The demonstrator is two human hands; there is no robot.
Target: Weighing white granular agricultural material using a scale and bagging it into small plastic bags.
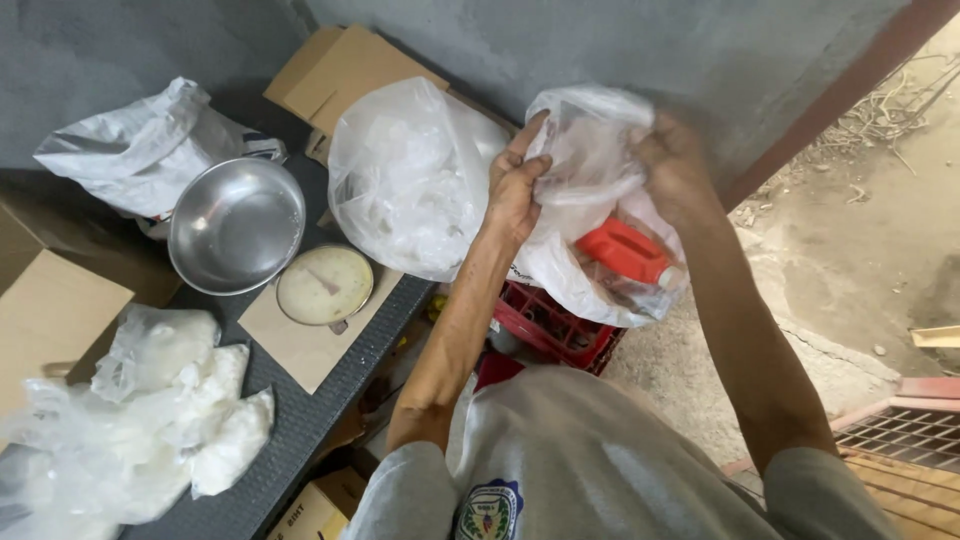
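Above the red crate [548, 325], both hands, left hand [515, 185] and right hand [672, 165], grip the clear plastic bag [590, 160], spreading its mouth apart.

steel bowl [236, 226], dial scale [324, 286], red crate [550, 325], cardboard boxes [345, 72]

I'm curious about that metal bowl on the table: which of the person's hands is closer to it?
Left. The left hand grips the clear plastic bag, right of the metal bowl; the right hand is farther right.
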